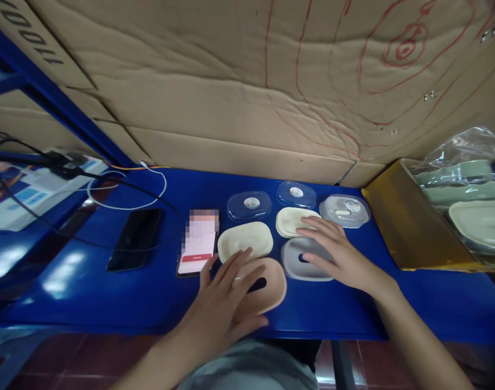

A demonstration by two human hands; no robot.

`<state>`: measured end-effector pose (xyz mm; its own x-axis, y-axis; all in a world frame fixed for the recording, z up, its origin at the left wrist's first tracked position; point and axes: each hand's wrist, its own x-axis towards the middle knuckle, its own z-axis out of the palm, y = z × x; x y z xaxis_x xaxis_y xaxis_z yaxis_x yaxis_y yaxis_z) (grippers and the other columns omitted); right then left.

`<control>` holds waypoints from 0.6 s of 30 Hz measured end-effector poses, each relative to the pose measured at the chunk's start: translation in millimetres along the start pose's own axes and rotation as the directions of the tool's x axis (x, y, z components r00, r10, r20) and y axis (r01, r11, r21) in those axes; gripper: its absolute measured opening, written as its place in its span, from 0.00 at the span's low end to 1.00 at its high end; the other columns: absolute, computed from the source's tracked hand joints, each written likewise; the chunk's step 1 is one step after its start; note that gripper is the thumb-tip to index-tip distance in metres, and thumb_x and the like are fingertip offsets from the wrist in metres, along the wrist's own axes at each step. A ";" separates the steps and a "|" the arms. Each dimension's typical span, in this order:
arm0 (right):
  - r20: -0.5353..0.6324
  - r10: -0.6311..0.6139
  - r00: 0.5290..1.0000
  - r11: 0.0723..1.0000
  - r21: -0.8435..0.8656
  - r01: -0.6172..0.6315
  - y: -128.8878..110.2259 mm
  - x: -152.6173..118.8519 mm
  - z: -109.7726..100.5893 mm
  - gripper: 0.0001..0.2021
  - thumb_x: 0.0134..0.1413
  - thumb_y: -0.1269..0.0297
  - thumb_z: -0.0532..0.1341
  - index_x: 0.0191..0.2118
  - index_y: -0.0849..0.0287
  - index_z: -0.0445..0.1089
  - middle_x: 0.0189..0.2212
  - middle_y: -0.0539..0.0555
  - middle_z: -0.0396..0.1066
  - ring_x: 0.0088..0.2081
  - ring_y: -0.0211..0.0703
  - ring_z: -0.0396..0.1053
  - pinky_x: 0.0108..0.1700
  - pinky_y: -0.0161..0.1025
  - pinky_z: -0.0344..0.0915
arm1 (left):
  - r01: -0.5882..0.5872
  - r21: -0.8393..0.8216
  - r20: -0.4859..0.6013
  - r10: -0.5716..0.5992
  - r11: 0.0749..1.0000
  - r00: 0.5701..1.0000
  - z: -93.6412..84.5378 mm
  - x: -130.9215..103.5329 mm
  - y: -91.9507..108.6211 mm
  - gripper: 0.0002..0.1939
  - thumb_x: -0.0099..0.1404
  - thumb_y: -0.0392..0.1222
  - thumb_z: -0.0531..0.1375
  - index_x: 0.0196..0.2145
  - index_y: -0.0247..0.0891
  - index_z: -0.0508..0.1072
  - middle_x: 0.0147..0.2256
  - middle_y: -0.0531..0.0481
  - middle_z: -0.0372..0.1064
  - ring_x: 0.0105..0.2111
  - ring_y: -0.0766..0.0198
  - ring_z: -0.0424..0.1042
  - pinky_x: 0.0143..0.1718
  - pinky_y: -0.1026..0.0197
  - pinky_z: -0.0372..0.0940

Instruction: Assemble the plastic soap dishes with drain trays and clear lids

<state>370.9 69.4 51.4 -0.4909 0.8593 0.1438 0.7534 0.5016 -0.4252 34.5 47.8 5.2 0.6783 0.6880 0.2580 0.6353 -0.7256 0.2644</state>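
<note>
My left hand (226, 295), fingers spread, lies over a pinkish-beige oval dish (274, 292) with a dark hole in its base; a fingertip reaches a cream oval tray (243, 237) behind it. Over a grey oval dish (291, 268), also with a hole, is my right hand (332, 246), fingers apart, its upper fingertips on a second cream tray (288, 221). Whether the fingers press or only hover I cannot tell. Behind the trays lie two clear oval lids (241, 208) with round stickers. To their right sits a grey oval box with its clear lid on (345, 212).
On the blue table (328, 317), a lit phone (198, 244) and a dark phone (135, 238) lie at left, near a power strip (39, 189) and cables. At right stands an open carton (418, 216) of plastic-wrapped green and cream dishes. A cardboard wall (210, 97) rises behind.
</note>
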 end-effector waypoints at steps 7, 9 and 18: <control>-0.083 -0.054 0.995 0.998 -0.037 0.051 1.0 20.7 12.9 0.17 0.76 0.59 0.57 0.64 0.47 0.69 0.67 0.59 0.68 0.70 0.56 0.63 0.68 0.63 0.61 | 0.150 0.043 -0.094 -0.145 0.988 0.985 -26.7 38.4 -50.0 0.17 0.80 0.43 0.52 0.61 0.43 0.71 0.60 0.39 0.74 0.61 0.45 0.72 0.63 0.38 0.54; -0.109 -0.044 0.993 0.999 -0.028 0.041 2.1 16.0 17.3 0.17 0.75 0.59 0.57 0.64 0.48 0.69 0.67 0.59 0.68 0.69 0.57 0.63 0.67 0.63 0.61 | 0.122 0.065 -0.100 -0.115 0.990 0.988 -31.7 38.5 -48.0 0.15 0.79 0.44 0.54 0.59 0.43 0.72 0.59 0.40 0.75 0.58 0.46 0.74 0.61 0.39 0.54; -0.075 -0.081 0.994 0.997 -0.010 0.081 -4.1 5.8 24.9 0.18 0.74 0.59 0.59 0.65 0.51 0.67 0.67 0.61 0.67 0.69 0.57 0.63 0.68 0.61 0.60 | 0.008 0.063 0.050 -0.011 0.998 0.999 -10.6 -9.0 12.5 0.36 0.67 0.52 0.68 0.69 0.51 0.63 0.67 0.45 0.66 0.62 0.44 0.67 0.64 0.41 0.48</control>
<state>354.0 69.8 31.8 -0.5162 0.8209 0.2444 0.7158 0.5701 -0.4032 32.4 32.7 16.0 0.6890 0.6941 0.2085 0.6626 -0.7199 0.2069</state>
